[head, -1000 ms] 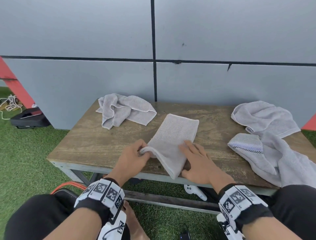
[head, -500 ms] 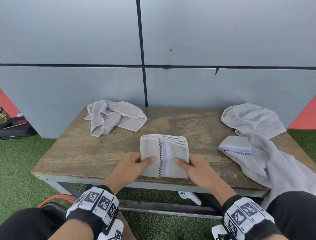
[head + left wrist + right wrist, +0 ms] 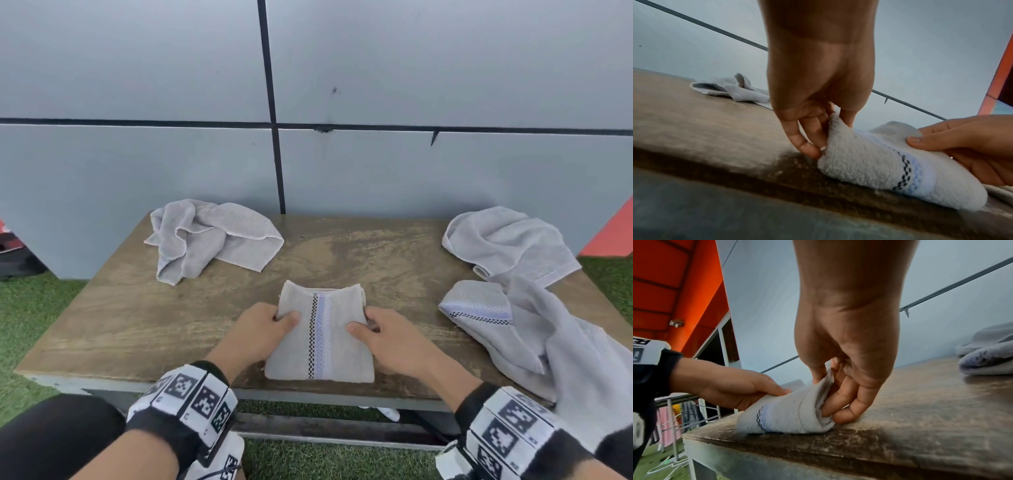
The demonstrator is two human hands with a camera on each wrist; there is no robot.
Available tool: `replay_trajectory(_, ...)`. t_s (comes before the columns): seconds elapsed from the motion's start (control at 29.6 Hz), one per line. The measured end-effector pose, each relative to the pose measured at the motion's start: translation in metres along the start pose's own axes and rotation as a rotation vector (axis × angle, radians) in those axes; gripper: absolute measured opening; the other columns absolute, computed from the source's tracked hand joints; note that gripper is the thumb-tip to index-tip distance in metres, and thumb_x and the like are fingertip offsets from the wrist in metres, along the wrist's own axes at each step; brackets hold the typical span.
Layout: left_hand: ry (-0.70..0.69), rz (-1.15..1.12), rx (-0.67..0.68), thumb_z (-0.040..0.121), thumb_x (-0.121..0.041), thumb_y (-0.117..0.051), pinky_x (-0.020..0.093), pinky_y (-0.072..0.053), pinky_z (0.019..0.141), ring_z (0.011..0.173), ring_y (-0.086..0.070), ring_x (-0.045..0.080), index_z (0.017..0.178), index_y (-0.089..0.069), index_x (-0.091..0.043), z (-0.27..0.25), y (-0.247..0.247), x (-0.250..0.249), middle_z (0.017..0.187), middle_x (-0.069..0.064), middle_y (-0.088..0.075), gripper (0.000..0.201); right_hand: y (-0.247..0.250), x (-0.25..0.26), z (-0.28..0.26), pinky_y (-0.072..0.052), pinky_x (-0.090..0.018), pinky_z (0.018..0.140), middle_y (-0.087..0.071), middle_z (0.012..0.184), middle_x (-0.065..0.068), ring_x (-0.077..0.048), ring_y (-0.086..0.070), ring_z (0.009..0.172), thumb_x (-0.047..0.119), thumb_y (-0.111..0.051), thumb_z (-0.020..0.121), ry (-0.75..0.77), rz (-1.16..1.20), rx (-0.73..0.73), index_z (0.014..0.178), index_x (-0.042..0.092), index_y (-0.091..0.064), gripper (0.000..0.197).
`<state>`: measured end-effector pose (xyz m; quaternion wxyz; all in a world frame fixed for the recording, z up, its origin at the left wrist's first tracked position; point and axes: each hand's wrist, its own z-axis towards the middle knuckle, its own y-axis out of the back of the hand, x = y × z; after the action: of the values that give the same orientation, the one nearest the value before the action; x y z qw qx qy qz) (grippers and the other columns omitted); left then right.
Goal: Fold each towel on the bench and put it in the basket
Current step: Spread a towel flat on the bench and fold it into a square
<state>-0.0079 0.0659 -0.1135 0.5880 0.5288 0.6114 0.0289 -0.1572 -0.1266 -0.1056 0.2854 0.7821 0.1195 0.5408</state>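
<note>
Since half a second ago the folded towel (image 3: pixel 320 337) has been pulled nearer to the front edge of the bench (image 3: pixel 102 318), and both hands now grip its sides instead of only touching it. It lies at the lower centre of the head view, its long axis running from near edge to far, the checked stripe pointing away from the person. The left hand (image 3: pixel 262 330) pinches the left edge, thumb on top; the right hand (image 3: pixel 388 337) pinches the right edge the same way. I count three unfolded towels: one crumpled towel (image 3: pixel 209 236) at upper left and two loose towels (image 3: pixel 507 240) (image 3: pixel 534 335) at right.
</note>
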Motion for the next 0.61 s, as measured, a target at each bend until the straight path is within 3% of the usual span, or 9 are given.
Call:
replay_trajectory(0.13, -0.005, 0.037, -0.013, 0.096, -0.053, -0.052, 0.03, -0.038, 0.058, 0.063, -0.053, 0.018, 0.076, -0.045, -0.015, 0.018, 0.001, 0.001, 0.073, 0.004, -0.056, 0.044, 0.001, -0.006, 0.007, -0.061, -0.041, 0.082, -0.069, 0.111, 0.009, -0.011, -0.068, 0.097, 0.042, -0.048, 0.103, -0.051, 0.058, -0.032, 0.113, 0.023, -0.064, 0.026)
replay_trajectory(0.3, 0.02, 0.246, -0.002, 0.1, -0.051, -0.046, 0.028, -0.034, 0.055, 0.056, -0.044, 0.014, 0.069, -0.038, -0.017, 0.026, -0.002, -0.007, 0.067, -0.002, -0.048, 0.046, -0.002, -0.01, 0.015, -0.06, -0.05, 0.078, -0.07, 0.102, -0.007, -0.025, -0.071, 0.09, 0.042, -0.046, 0.103, -0.122, 0.007, -0.063, 0.104, 0.011, -0.062, 0.035)
replay_trajectory(0.47, 0.086, 0.378, 0.003, 0.101, -0.052, -0.041, 0.031, -0.037, 0.057, 0.063, -0.05, 0.016, 0.074, -0.045, -0.018, 0.031, -0.004, -0.017, 0.072, -0.002, -0.05, 0.043, -0.005, -0.009, 0.016, -0.061, -0.046, 0.077, -0.069, 0.098, -0.002, -0.019, -0.07, 0.087, 0.041, -0.046, 0.104, -0.16, 0.004, -0.083, 0.096, 0.015, -0.06, 0.031)
replay_trajectory(0.61, 0.103, 0.396, 0.002, 0.102, -0.05, -0.04, 0.033, -0.042, 0.062, 0.074, -0.057, 0.021, 0.081, -0.049, -0.015, 0.03, -0.007, -0.022, 0.083, 0.004, -0.058, 0.041, -0.005, -0.007, 0.018, -0.06, -0.048, 0.077, -0.069, 0.096, -0.005, -0.022, -0.069, 0.084, 0.042, -0.046, 0.103, -0.18, -0.038, -0.107, 0.096, 0.011, -0.061, 0.035)
